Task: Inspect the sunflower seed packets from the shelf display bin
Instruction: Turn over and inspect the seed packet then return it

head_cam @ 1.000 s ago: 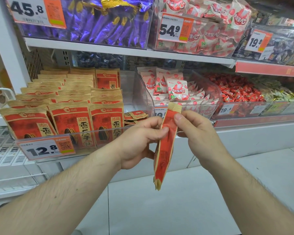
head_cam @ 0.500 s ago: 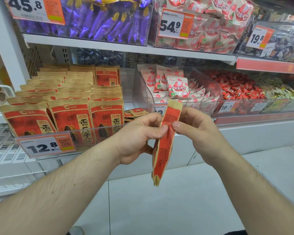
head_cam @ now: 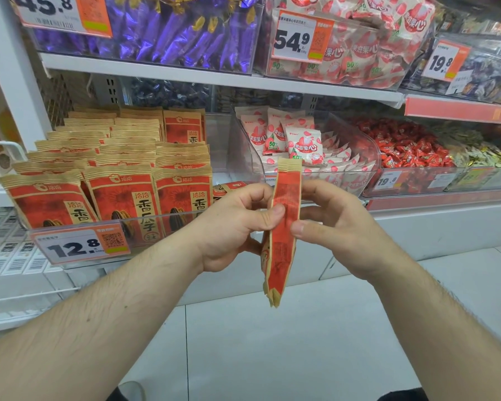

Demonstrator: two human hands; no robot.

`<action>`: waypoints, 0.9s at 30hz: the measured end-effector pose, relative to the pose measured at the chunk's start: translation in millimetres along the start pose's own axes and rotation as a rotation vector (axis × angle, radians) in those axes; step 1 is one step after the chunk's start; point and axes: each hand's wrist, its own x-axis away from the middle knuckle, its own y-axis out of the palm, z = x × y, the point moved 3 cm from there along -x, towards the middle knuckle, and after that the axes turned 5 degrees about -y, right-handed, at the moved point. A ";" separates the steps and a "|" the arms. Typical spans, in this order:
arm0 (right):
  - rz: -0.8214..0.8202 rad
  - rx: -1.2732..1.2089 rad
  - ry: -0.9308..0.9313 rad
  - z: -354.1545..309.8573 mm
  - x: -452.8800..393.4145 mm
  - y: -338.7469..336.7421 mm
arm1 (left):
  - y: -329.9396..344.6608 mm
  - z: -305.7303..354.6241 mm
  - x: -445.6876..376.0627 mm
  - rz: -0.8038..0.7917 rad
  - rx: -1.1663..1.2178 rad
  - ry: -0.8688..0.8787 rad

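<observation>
A red and tan sunflower seed packet (head_cam: 284, 256) hangs edge-on in front of me, upright, its top near the shelf front. My left hand (head_cam: 232, 227) pinches its left side with the thumb. My right hand (head_cam: 333, 227) pinches the right side, thumb on the red face. It may be more than one packet held together; I cannot tell. To the left, a clear display bin (head_cam: 168, 221) holds several rows of the same packets (head_cam: 122, 198) standing upright, with a 12.8 price tag (head_cam: 81, 244) on its front.
A few packets lie flat in the bin's right gap (head_cam: 229, 188). Right of it stand bins of white strawberry sweets (head_cam: 301, 146) and red candies (head_cam: 411, 149). The shelf above carries purple sweets (head_cam: 180, 30). White floor tiles (head_cam: 272, 342) lie below.
The packet has turned slightly toward upright and both thumbs have shifted down its faces. My view has moved a little closer to the shelf.
</observation>
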 end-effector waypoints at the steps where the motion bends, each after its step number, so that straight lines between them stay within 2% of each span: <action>1: -0.001 -0.009 0.003 -0.2 0.1 0.6 | 0.0 0.4 0.1 0.001 0.002 0.002; 5: -0.020 -0.011 0.037 -0.8 2.3 4.3 | -0.4 1.0 -0.7 0.026 0.083 0.018; 9: -0.157 0.131 0.141 0.2 5.6 12.8 | -3.2 3.3 -1.9 0.082 0.162 0.061; 12: -0.222 0.070 0.159 -0.9 5.5 17.4 | -3.9 5.8 -1.7 0.107 0.185 0.083; 15: -0.234 -0.027 0.176 -3.7 6.8 17.3 | -3.8 7.7 0.8 0.106 0.188 0.090; 27: -0.265 -0.038 0.151 -9.4 8.2 12.8 | -4.4 6.3 2.2 0.003 0.219 0.078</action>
